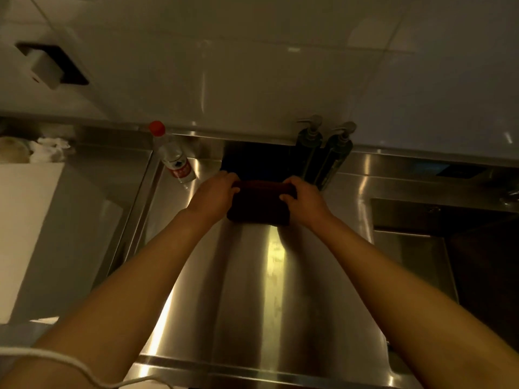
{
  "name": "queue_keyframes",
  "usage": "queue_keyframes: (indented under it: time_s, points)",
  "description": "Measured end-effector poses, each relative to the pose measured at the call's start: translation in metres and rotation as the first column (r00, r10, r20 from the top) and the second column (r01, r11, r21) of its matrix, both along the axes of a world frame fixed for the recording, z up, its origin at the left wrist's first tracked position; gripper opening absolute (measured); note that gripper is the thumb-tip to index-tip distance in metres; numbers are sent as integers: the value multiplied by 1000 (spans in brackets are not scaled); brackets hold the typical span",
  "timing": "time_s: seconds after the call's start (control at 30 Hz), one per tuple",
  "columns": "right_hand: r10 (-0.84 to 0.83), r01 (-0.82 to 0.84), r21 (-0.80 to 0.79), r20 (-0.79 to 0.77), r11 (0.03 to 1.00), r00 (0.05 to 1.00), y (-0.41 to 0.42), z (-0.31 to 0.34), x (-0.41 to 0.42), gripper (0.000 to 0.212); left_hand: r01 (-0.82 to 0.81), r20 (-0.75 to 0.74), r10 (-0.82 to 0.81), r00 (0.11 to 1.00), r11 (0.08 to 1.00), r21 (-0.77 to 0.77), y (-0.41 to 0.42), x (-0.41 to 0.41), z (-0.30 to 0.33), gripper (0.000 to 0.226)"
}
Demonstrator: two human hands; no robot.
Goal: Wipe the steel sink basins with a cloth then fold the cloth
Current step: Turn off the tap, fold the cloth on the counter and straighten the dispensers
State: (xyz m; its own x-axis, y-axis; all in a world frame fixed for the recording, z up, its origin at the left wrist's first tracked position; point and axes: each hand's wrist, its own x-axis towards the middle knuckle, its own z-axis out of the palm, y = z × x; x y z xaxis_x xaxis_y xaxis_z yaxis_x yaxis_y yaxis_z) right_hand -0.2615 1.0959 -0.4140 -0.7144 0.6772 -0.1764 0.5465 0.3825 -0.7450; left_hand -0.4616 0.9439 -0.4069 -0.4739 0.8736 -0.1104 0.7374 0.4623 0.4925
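**Cloth fold on steel counter, both hands engaged**

Stainless steel counter point(269, 290) fills the near field, brightly reflective; a white cord point(56, 360) crosses the lower left corner. Sink basin point(415, 248) sits to the right, mostly in shadow.

Mid field: dark cloth point(259, 207) lies on the counter as a compact folded block, long axis left to right, near edge facing the person. Left hand point(214, 193) grips its left end, fingers curled over the top edge. Right hand point(302, 196) grips the right end likewise.

Handling judgement: soft, light, limp; likely to sag or unfold if held at one point. Best taken at both ends or corners.

Beyond: clear bottle with red cap point(172, 155) at left, two pump dispensers point(323, 155) at right, then tiled wall point(280, 66).
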Motion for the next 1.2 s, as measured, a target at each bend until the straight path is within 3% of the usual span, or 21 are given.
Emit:
queue_keyframes:
  time_s: [0.3,0.53,0.7,0.9,1.2]
  points:
    - [-164,164,-41,20,986,986,18,-24,-72,26,27,30,-27,999,1000,-9,43,-67,-25,21]
    - [-228,228,13,82,974,970,27,-33,-105,28,13,15,-13,1000,999,-44,57,-87,-42,24]
    - [-225,208,119,150,971,963,23,-31,-118,47,-66,-43,67,997,997,27,54,-90,-47,43]
    - [-171,114,256,211,960,963,5,-30,-114,39,-3,-62,3,998,1000,-7,40,-82,-53,41]
    - [-151,129,182,107,975,983,7,-20,-57,30,73,28,-76,997,993,92,42,-42,-45,32]
